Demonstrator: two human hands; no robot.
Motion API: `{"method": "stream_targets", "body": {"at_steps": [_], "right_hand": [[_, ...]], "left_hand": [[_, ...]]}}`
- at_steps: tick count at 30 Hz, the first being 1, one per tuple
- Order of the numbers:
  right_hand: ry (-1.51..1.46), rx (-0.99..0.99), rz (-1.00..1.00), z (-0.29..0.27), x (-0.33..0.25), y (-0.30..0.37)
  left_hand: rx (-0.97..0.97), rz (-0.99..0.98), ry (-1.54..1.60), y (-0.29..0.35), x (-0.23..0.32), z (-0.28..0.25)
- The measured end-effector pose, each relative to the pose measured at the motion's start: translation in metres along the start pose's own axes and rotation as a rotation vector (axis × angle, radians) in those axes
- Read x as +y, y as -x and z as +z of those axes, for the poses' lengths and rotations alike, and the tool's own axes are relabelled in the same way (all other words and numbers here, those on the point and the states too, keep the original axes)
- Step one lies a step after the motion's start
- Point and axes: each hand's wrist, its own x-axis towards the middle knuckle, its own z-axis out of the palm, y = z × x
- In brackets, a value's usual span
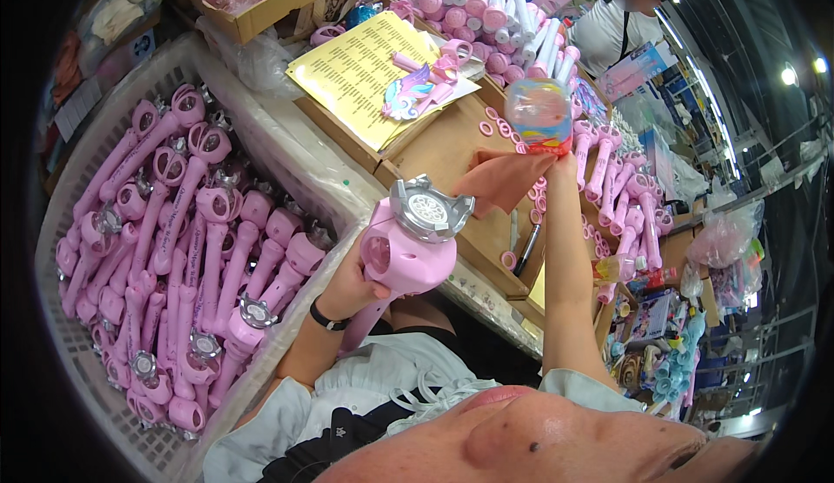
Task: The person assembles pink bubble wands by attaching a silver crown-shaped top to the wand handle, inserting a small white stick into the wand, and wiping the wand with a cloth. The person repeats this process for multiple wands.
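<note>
In my left hand [352,281] is a pink toy wand [408,261], gripped below its bulky head. A silver crown-like piece [430,208] with a patterned round top caps that head. My right arm reaches out over the workbench, and an orange cloth [508,179] hangs from my right hand [563,158]. A clear rounded container [539,114] with colourful markings is right at that hand. Cloth and container hide most of the right fingers, so I cannot tell whether the hand also grips the container.
At left stands a grey plastic basket [334,253] full of pink wands. On the bench are a yellow printed sheet [347,70], small pink rings [508,260] and a dark pen [527,248]. White-and-pink wand parts [486,5] are piled behind. Another person [612,31] is beyond.
</note>
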Motion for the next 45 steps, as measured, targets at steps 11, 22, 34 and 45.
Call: {"method": "stream_targets", "body": {"at_steps": [11, 22, 34, 45], "right_hand": [[1.071, -0.333, -1.291, 0.079, 0.085, 0.001], [0.306, -0.202, -0.725, 0.046, -0.012, 0.097], [1.672, -0.746, -1.077, -0.015, 0.020, 0.243], [1.776, -0.785, -1.120, -0.025, 0.023, 0.251]], "left_hand": [[0.054, -0.055, -0.120, -0.012, 0.009, 0.015], [-0.047, -0.287, 0.104, -0.052, -0.006, 0.020], [-0.198, -0.815, 0.552, -0.063, -0.048, 0.062], [-0.065, -0.818, 0.363, -0.044, -0.042, 0.069]]}}
